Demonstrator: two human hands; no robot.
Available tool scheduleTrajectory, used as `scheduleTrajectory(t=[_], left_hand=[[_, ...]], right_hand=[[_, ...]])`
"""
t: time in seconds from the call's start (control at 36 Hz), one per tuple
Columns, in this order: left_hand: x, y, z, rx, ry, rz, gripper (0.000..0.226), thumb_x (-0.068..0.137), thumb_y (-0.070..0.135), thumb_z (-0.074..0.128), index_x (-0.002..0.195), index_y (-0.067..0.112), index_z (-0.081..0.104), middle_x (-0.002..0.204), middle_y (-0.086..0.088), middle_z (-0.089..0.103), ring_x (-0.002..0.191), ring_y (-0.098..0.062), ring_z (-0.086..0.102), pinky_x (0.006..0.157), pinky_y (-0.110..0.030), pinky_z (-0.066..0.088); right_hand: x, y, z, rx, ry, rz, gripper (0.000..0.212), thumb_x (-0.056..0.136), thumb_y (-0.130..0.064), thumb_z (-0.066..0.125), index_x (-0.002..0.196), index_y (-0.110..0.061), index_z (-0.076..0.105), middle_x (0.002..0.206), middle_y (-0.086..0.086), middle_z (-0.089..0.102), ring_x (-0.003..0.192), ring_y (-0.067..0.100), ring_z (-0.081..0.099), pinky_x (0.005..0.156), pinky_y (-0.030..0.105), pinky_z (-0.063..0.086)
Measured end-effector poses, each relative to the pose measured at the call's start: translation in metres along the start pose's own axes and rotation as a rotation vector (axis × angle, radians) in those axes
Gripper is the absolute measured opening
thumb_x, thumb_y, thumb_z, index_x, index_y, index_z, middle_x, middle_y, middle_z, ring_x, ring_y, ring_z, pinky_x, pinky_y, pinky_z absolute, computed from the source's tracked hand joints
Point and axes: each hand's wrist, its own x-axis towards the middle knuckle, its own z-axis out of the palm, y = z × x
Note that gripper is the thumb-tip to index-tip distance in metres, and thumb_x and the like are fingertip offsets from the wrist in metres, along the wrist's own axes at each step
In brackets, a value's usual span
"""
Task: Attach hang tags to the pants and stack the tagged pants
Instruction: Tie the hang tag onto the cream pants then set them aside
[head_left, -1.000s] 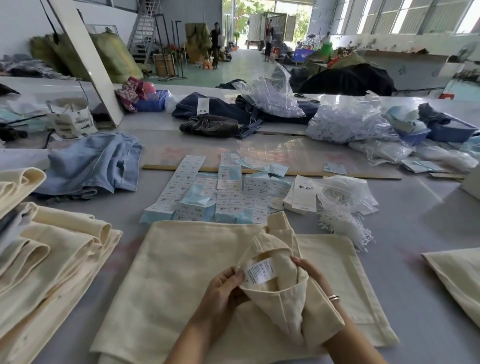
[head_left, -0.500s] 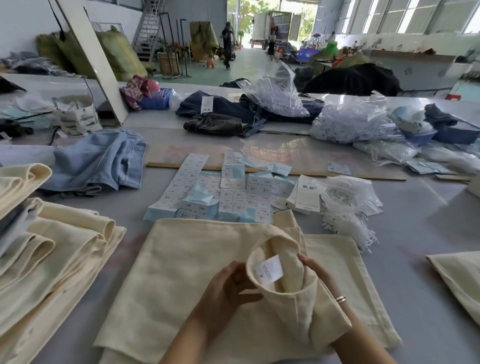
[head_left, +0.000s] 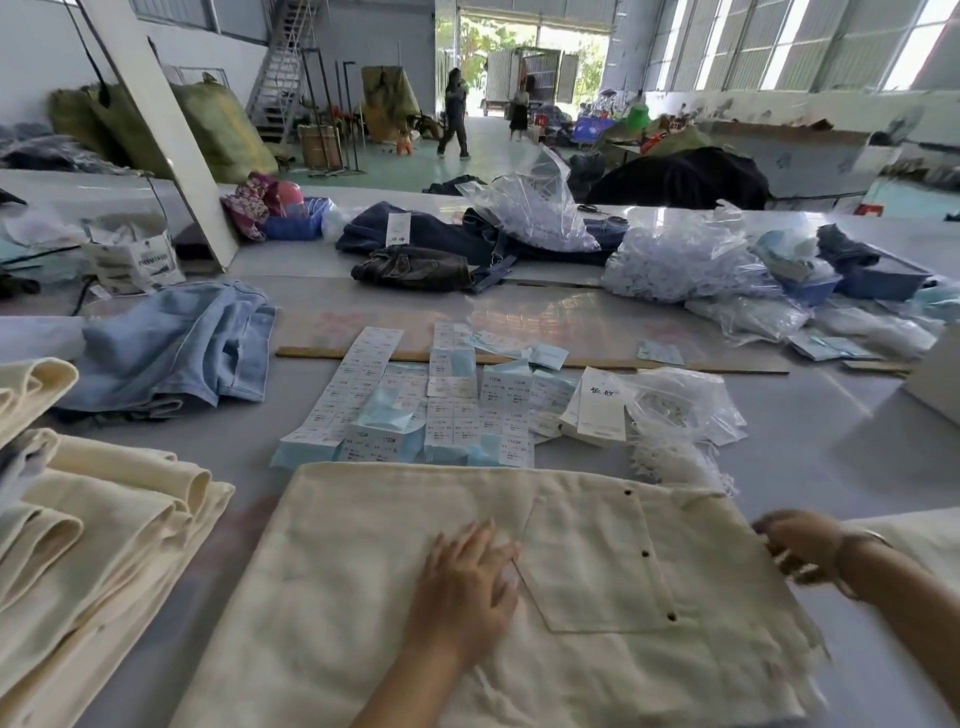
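A cream pair of pants (head_left: 363, 561) lies flat before me, its back pocket (head_left: 587, 566) facing up. My left hand (head_left: 462, 587) rests flat on the cloth just left of the pocket, fingers straight. At the cloth's right edge my right hand (head_left: 800, 545) is blurred, its fingers curled at the hem; whether it grips the cloth is unclear. White hang tags (head_left: 597, 405) lie beyond the pants, next to a bag of white tag strings (head_left: 675, 410). Sheets of sticker labels (head_left: 415, 405) are spread in the middle.
A stack of folded cream pants (head_left: 93, 525) sits at the left. Light blue jeans (head_left: 171, 343) lie behind it. Dark jeans (head_left: 415, 265) and plastic bags (head_left: 691, 260) crowd the far side. Another cream piece (head_left: 924, 540) is at the right edge.
The waistband that both hands held up with its inner label showing has been laid down flat. My left hand now presses the cloth and my right hand has moved to the right edge.
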Motion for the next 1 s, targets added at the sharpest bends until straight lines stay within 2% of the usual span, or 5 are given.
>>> scheduleTrajectory(t=[0.11,0.25,0.33,0.47,1.0], left_hand=[[-0.002,-0.001,0.0,-0.001,0.027,0.008,0.051,0.09,0.055,0.03,0.139,0.046,0.039,0.157,0.014,0.024,0.144,-0.004,0.015,0.118,-0.032,-0.001],[-0.003,0.004,-0.008,-0.069,0.056,0.025,0.045,0.086,0.05,0.042,0.129,0.044,0.052,0.149,0.013,0.04,0.139,-0.006,0.032,0.117,-0.033,0.01],[-0.003,0.004,-0.012,-0.069,0.107,0.032,0.034,0.072,0.042,0.063,0.105,0.041,0.069,0.125,0.01,0.065,0.114,-0.008,0.061,0.101,-0.04,0.043],[-0.003,0.003,-0.012,-0.057,0.131,0.056,0.031,0.062,0.046,0.066,0.093,0.044,0.072,0.11,0.016,0.07,0.101,-0.003,0.066,0.088,-0.036,0.053],[0.0,0.0,-0.006,-0.09,0.119,0.044,0.037,0.058,0.048,0.071,0.095,0.044,0.07,0.115,0.017,0.067,0.104,-0.003,0.064,0.097,-0.027,0.031]], right_hand=[[0.002,-0.083,0.028,-0.192,0.35,-0.388,0.022,0.085,0.005,0.058,0.101,0.0,0.073,0.099,0.022,0.07,0.088,0.038,0.064,0.077,0.031,0.046],[0.015,-0.144,0.08,-0.492,0.347,-0.71,0.027,0.089,-0.01,0.058,0.113,-0.013,0.071,0.12,0.01,0.065,0.107,0.03,0.061,0.089,0.033,0.046],[0.032,-0.167,0.102,-0.744,0.296,-0.683,0.033,0.092,-0.016,0.051,0.123,-0.015,0.062,0.127,0.006,0.06,0.119,0.027,0.052,0.095,0.034,0.046],[0.053,-0.172,0.111,-0.899,0.314,-0.549,0.033,0.094,-0.018,0.045,0.125,-0.018,0.055,0.128,0.003,0.057,0.125,0.025,0.046,0.094,0.035,0.047],[0.068,-0.168,0.102,-0.777,0.436,-0.632,0.021,0.095,-0.03,0.048,0.096,-0.018,0.065,0.1,0.009,0.07,0.087,0.029,0.067,0.069,0.031,0.048]])
